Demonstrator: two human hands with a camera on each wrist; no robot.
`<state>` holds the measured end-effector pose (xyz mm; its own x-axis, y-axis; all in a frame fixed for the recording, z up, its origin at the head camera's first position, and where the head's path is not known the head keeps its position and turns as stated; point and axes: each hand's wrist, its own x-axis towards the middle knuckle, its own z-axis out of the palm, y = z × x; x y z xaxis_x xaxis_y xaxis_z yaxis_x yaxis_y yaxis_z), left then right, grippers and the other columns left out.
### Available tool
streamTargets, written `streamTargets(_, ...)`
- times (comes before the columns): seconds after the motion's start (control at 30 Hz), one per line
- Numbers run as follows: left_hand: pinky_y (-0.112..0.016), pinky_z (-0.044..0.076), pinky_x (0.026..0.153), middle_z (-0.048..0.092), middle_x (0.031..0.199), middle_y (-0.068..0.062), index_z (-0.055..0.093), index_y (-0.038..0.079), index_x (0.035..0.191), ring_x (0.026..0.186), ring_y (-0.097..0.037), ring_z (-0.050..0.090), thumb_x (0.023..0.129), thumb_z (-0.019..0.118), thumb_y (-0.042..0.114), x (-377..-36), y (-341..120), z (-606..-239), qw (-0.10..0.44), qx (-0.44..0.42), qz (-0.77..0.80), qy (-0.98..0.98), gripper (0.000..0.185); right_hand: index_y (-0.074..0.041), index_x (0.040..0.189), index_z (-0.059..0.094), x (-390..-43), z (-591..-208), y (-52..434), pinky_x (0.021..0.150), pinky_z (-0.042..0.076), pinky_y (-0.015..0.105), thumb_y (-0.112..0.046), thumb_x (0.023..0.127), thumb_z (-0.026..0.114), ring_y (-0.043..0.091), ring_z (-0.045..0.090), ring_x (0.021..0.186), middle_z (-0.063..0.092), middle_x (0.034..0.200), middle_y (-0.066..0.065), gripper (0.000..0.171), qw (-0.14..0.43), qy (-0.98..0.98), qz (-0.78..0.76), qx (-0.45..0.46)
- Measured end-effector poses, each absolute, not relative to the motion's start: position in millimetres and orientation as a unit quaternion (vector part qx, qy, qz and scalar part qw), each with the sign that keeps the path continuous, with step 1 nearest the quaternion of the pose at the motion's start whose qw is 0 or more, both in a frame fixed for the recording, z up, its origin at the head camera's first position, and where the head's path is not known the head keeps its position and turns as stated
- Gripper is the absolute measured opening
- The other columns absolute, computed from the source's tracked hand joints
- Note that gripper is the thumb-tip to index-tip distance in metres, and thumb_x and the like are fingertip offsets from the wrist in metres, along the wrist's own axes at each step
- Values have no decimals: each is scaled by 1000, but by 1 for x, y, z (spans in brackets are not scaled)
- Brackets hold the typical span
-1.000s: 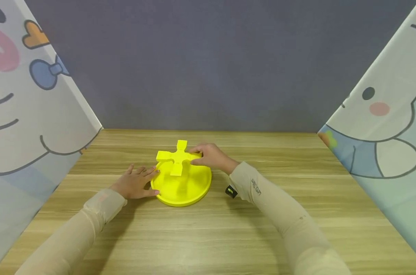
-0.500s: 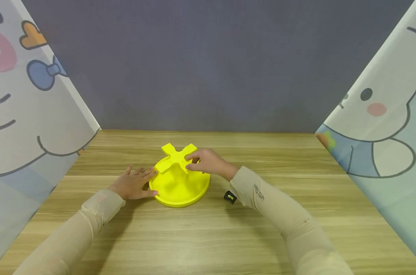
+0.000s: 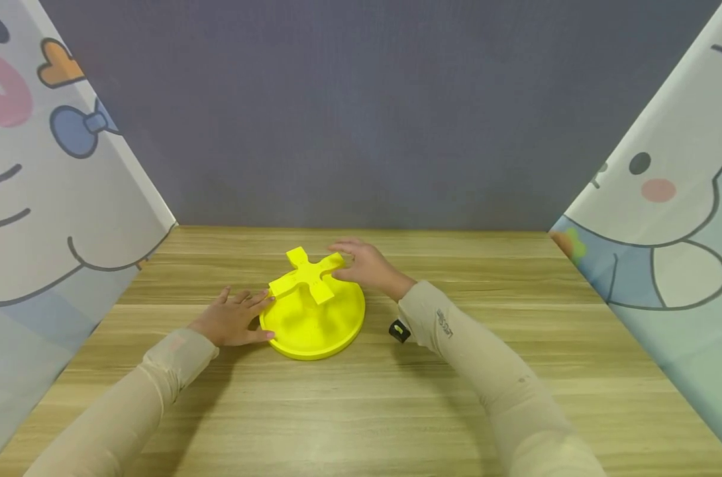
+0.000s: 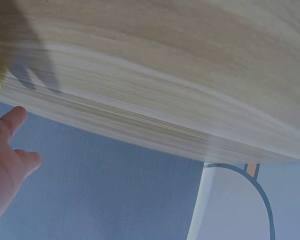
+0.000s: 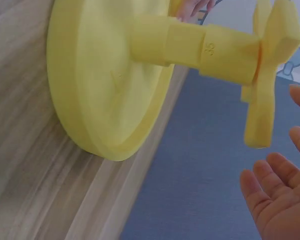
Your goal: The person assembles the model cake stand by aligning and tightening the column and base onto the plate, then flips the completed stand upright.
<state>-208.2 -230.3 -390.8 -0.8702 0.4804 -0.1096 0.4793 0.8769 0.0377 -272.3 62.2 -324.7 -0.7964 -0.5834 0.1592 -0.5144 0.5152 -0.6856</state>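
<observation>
A yellow round base [image 3: 310, 341] with a raised rim stands on the table. From its middle rises a stepped yellow post [image 5: 185, 45], marked with small digits. The post carries a yellow cross-shaped handle [image 3: 309, 273] with blocky arms. My left hand [image 3: 232, 321] rests at the base's left rim, its fingers spread and straight. Beside the handle's right side is my right hand [image 3: 367, 268], thumb and fingers apart around the end of one arm. In the right wrist view, a gap shows between those fingers and the handle.
A small black device [image 3: 399, 330] shows under the right sleeve's cuff. The wooden table [image 3: 337, 417] ends at a dark grey back panel [image 3: 361, 119]. Cartoon-printed panels [image 3: 653, 218] slope up on both sides.
The cross-shaped handle has turned, its arms going from straight to slanted. My right hand's fingers, earlier pinching it, have opened away and moved slightly up. The left hand stays in place.
</observation>
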Motion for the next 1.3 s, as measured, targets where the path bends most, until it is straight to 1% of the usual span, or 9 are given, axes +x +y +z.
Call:
streamTargets(0.13, -71, 13, 105, 36, 149, -19, 40, 6, 146, 131, -48, 37, 89, 47, 65, -207, -229, -390, 61, 247, 8, 967, 82, -7, 139, 50, -276, -327, 60, 108, 35, 40, -12, 87, 71, 27, 35, 137, 42, 147, 13, 57, 77, 878, -360, -305)
streamTargets(0.27, -71, 12, 105, 36, 150, -18, 39, 6, 146, 131, -48, 36, 89, 47, 65, -207, -229, -391, 64, 247, 13, 967, 83, -5, 139, 50, -279, -331, 60, 105, 40, 38, -12, 88, 71, 27, 44, 130, 47, 143, 13, 55, 85, 883, -352, -299)
streamTargets(0.4, -71, 12, 105, 36, 150, -18, 39, 6, 146, 131, -49, 36, 89, 48, 65, -207, -229, -390, 63, 248, 16, 967, 83, -3, 130, 59, -279, -334, 62, 86, 49, 30, -13, 86, 72, 22, 56, 102, 60, 123, 10, 47, 85, 884, -358, -288)
streamTargets(0.5, -71, 13, 105, 37, 149, -18, 39, 5, 146, 130, -49, 37, 89, 48, 64, -206, -229, -389, 58, 250, 11, 967, 82, -4, 124, 64, -277, -335, 64, 71, 48, 26, -13, 85, 74, 18, 54, 83, 63, 103, 7, 42, 89, 880, -369, -286)
streamTargets(0.57, -71, 14, 105, 38, 148, -18, 39, 5, 146, 130, -49, 38, 89, 49, 64, -207, -229, -389, 56, 251, 9, 966, 82, -3, 123, 65, -275, -335, 65, 66, 47, 24, -13, 84, 75, 16, 53, 78, 63, 98, 7, 42, 92, 876, -377, -288)
streamTargets(0.8, -71, 13, 105, 38, 148, -19, 39, 5, 146, 130, -49, 37, 89, 48, 65, -207, -230, -389, 64, 249, 12, 966, 83, 1, 124, 63, -263, -335, 66, 70, 54, 21, -14, 81, 78, 14, 66, 82, 65, 118, 14, 47, 103, 874, -365, -302)
streamTargets(1.0, -70, 13, 106, 38, 148, -18, 39, 5, 146, 130, -48, 37, 89, 49, 64, -208, -231, -390, 59, 247, 8, 967, 83, 3, 124, 62, -249, -334, 64, 72, 55, 22, -13, 80, 79, 18, 69, 86, 62, 122, 18, 50, 104, 873, -367, -304)
streamTargets(1.1, -70, 13, 106, 38, 148, -18, 39, 5, 146, 130, -48, 37, 89, 49, 64, -208, -231, -389, 59, 248, 8, 967, 82, 2, 124, 62, -245, -333, 62, 72, 54, 21, -15, 80, 79, 19, 68, 88, 64, 118, 17, 50, 98, 876, -360, -306)
streamTargets(1.3, -70, 12, 105, 36, 149, -18, 39, 6, 146, 130, -49, 37, 89, 48, 65, -207, -229, -389, 63, 249, 11, 966, 82, 2, 120, 65, -241, -330, 61, 66, 51, 18, -17, 82, 77, 18, 66, 81, 69, 96, 8, 44, 97, 873, -340, -336)
